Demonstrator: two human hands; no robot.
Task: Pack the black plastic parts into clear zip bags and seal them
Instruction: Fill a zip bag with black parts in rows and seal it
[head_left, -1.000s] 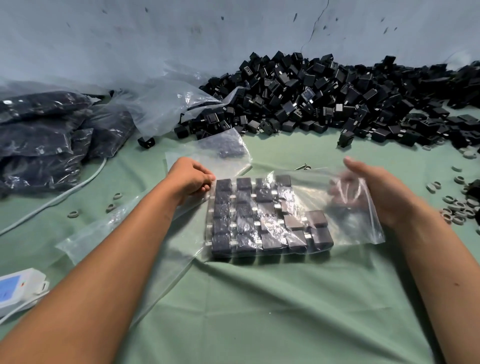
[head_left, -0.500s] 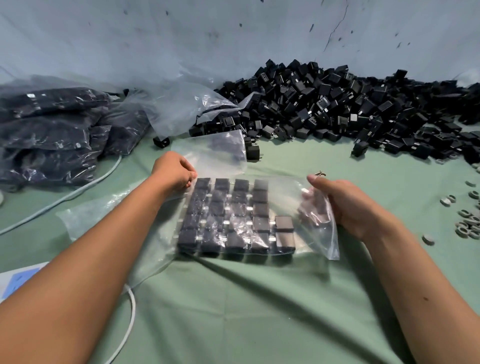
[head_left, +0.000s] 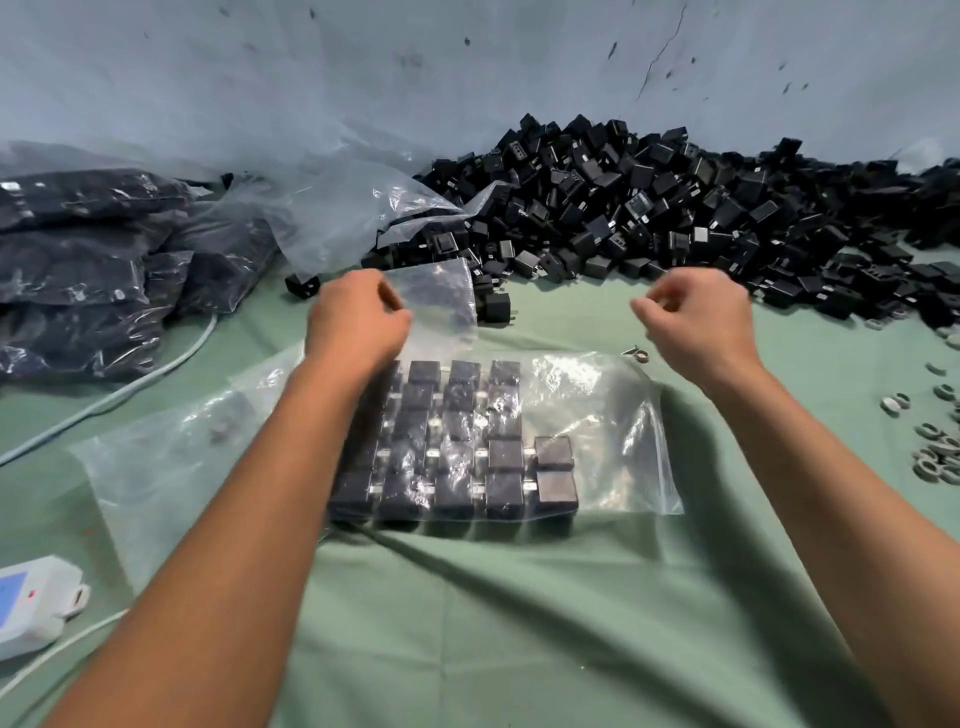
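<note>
A clear zip bag (head_left: 602, 415) lies flat on the green cloth, filled with neat rows of black plastic parts (head_left: 457, 447); its mouth end points right. My left hand (head_left: 358, 317) hovers past the bag's far left corner, fingers curled, touching the edge of an empty clear bag (head_left: 441, 296); whether it pinches that bag I cannot tell. My right hand (head_left: 696, 317) is lifted beyond the far right corner, fingers curled with nothing in them. A big heap of loose black parts (head_left: 675, 208) lies against the wall behind.
Filled dark bags (head_left: 93, 260) are stacked at the left, beside crumpled clear plastic (head_left: 343, 208). Another flat clear bag (head_left: 171, 467) lies under my left forearm. A white device (head_left: 31, 603) with a cable sits near left. Small grey rings (head_left: 935, 457) are scattered at the right.
Both hands have let go of the filled bag and moved away from me toward the heap. The bag now lies flat and untouched.
</note>
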